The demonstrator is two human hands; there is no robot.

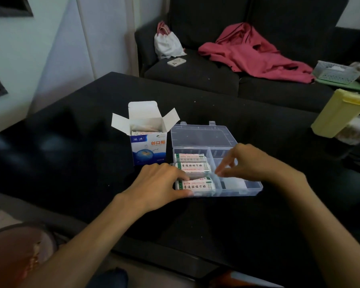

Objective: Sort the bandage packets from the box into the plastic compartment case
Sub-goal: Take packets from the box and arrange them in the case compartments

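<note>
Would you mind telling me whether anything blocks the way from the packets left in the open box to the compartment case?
Nothing visible does. The box stands open-topped right beside the case, whose lid is folded back. Only the left hand and right hand are over the compartments.

A black worktop (92, 159) carries an open white-and-blue bandage box (148, 149) standing upright, with a clear plastic compartment case (252, 189) just beside it on the right, lid laid back. A pale yellow container (337, 116) sits at the far right edge.
</note>
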